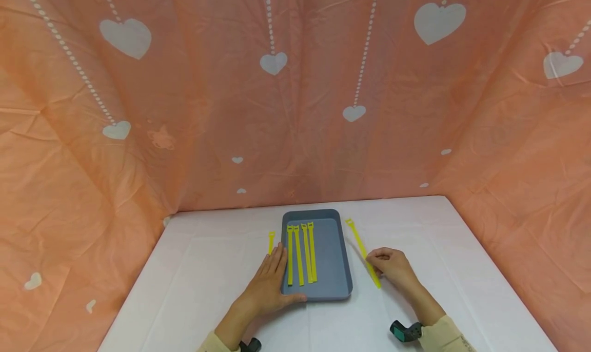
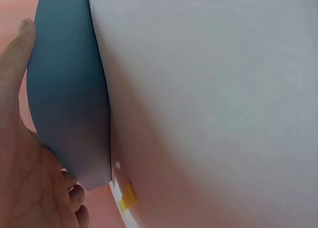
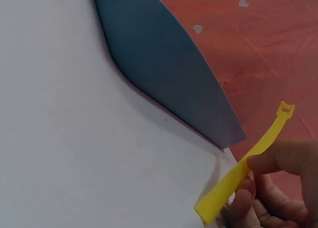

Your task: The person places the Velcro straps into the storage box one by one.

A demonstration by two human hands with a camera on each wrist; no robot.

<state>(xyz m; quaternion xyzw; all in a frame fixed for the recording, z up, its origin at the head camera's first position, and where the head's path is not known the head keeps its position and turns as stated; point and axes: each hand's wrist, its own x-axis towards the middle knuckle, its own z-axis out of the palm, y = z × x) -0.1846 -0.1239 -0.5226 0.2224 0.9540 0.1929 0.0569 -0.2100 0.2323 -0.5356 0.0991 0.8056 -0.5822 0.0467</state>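
Note:
A grey-blue tray [image 1: 337,285] sits on the white table [image 1: 208,270] with several yellow strap ties [image 1: 300,254] laid side by side in its left half. My left hand [image 1: 270,282] lies flat against the tray's left wall [image 2: 69,89], thumb along the near rim. Under its fingertips a short piece of another yellow tie [image 1: 271,240] shows on the table. Right of the tray, my right hand [image 1: 390,267] pinches a long yellow tie [image 1: 362,249] near its lower end; in the right wrist view that tie [image 3: 248,166] sticks up between my fingers [image 3: 278,161].
An orange cloth with white hearts [image 1: 277,111] hangs behind and on both sides of the table. Bare white tabletop stretches left and right of the tray. A dark wrist-mounted device [image 1: 406,331] shows on my right forearm.

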